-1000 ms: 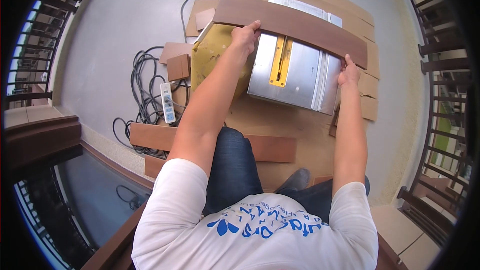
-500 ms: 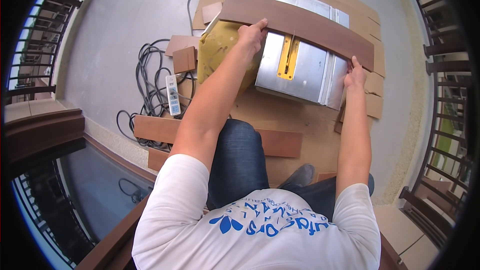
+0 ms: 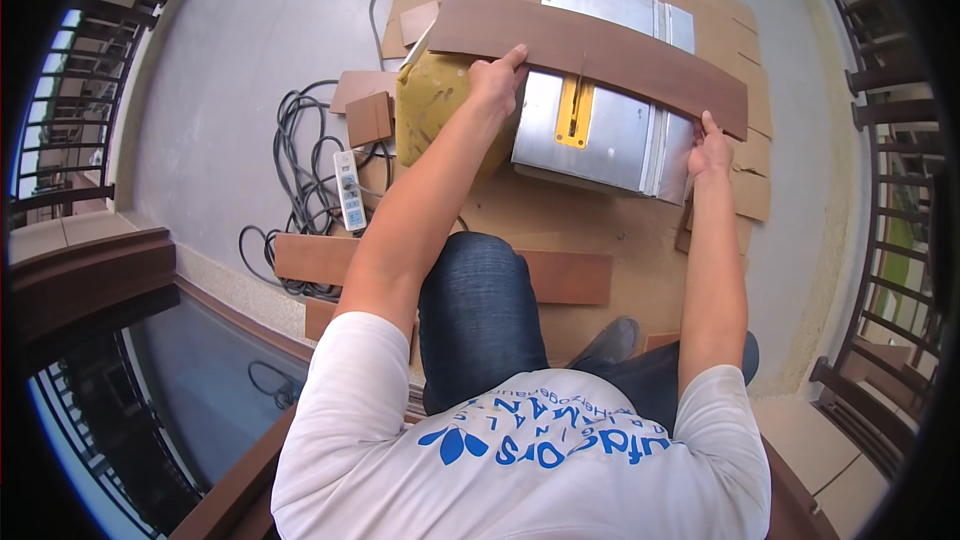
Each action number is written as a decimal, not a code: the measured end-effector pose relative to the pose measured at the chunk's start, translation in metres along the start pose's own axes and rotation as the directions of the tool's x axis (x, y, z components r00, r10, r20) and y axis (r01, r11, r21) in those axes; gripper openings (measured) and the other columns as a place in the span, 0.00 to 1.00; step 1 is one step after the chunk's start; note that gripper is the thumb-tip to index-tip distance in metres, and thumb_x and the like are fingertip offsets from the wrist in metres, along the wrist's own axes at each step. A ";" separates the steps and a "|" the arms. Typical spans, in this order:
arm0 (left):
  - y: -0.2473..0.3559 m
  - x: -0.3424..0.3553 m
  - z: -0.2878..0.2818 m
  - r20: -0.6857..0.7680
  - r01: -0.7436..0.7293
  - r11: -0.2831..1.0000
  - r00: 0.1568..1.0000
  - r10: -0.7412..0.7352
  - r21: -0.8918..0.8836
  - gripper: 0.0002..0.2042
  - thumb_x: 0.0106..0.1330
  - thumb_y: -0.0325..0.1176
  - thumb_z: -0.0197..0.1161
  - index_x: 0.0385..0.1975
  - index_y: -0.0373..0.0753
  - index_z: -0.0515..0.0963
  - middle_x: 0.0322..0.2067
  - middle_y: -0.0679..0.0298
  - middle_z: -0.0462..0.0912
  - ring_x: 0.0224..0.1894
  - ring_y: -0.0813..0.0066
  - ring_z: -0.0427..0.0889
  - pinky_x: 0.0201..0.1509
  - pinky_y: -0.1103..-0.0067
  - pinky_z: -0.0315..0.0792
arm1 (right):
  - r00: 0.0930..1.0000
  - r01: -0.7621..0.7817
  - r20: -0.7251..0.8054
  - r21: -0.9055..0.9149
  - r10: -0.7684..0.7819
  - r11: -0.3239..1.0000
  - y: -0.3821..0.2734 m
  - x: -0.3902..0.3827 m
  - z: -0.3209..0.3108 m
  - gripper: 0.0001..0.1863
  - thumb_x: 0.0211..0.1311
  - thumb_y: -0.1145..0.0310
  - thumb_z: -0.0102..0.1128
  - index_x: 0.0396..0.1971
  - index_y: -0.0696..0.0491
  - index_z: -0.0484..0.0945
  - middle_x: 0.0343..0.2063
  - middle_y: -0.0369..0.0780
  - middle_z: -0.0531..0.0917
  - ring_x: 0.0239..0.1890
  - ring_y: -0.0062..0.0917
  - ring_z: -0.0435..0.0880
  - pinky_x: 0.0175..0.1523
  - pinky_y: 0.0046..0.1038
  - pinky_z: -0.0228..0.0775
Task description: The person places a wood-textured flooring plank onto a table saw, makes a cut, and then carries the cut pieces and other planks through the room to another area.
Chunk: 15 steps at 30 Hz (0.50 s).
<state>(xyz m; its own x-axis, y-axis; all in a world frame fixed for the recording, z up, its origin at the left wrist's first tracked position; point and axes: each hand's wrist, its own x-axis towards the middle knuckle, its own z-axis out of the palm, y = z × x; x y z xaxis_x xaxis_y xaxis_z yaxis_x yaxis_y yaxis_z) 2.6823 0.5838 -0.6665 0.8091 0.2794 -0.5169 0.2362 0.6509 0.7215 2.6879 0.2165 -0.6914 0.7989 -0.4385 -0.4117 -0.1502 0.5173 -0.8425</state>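
Brown and long, the plank (image 3: pixel 610 55) we grip lies across the metal saw table (image 3: pixel 620 145), its near edge held by our nearly closed left hand (image 3: pixel 497 80) and right hand (image 3: pixel 712 152), so uneven pushing could skew and bind it.

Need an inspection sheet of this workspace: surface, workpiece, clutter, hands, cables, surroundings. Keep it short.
Surface: metal machine top with slotted yellow insert; cardboard spread around below.
Workpiece: long brown plank across the metal top; whether it rests flat, cannot tell.
Clutter: loose brown board near the knee; small brown block left of the machine.
Hands: left hand on the plank's near edge; right hand at its right end.
Cables: tangled dark cables beside a white power strip.
Surroundings: grey floor; dark railings both sides.
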 end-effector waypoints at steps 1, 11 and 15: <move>0.000 -0.002 -0.002 -0.008 -0.008 1.000 1.000 0.008 0.003 0.12 0.64 0.23 0.66 0.44 0.27 0.74 0.44 0.55 0.80 0.46 0.67 0.80 0.58 0.74 0.75 | 1.000 0.009 0.010 0.014 -0.009 1.000 0.001 -0.007 0.001 0.11 0.64 0.78 0.61 0.45 0.56 0.75 0.38 0.37 0.81 0.35 0.25 0.81 0.39 0.25 0.77; -0.002 -0.021 -0.011 0.018 0.013 1.000 1.000 -0.013 0.012 0.12 0.64 0.23 0.66 0.44 0.28 0.74 0.44 0.56 0.80 0.46 0.68 0.80 0.56 0.74 0.76 | 1.000 0.011 -0.002 -0.007 -0.011 1.000 -0.002 -0.021 -0.011 0.10 0.64 0.77 0.62 0.44 0.55 0.75 0.38 0.36 0.81 0.34 0.23 0.80 0.40 0.24 0.75; -0.004 -0.027 -0.015 0.026 -0.006 1.000 1.000 0.006 0.012 0.12 0.64 0.24 0.66 0.44 0.28 0.73 0.44 0.56 0.80 0.46 0.68 0.80 0.57 0.74 0.76 | 1.000 0.004 0.003 -0.005 -0.004 1.000 0.001 -0.026 -0.016 0.11 0.64 0.77 0.62 0.44 0.54 0.75 0.38 0.36 0.81 0.35 0.23 0.80 0.41 0.23 0.75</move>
<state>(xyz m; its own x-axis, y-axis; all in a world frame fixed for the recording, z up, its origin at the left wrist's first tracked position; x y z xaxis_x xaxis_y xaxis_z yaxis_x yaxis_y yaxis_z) 2.6517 0.5843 -0.6626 0.8242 0.2649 -0.5005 0.2377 0.6404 0.7303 2.6578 0.2161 -0.6871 0.8014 -0.4384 -0.4070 -0.1499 0.5116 -0.8461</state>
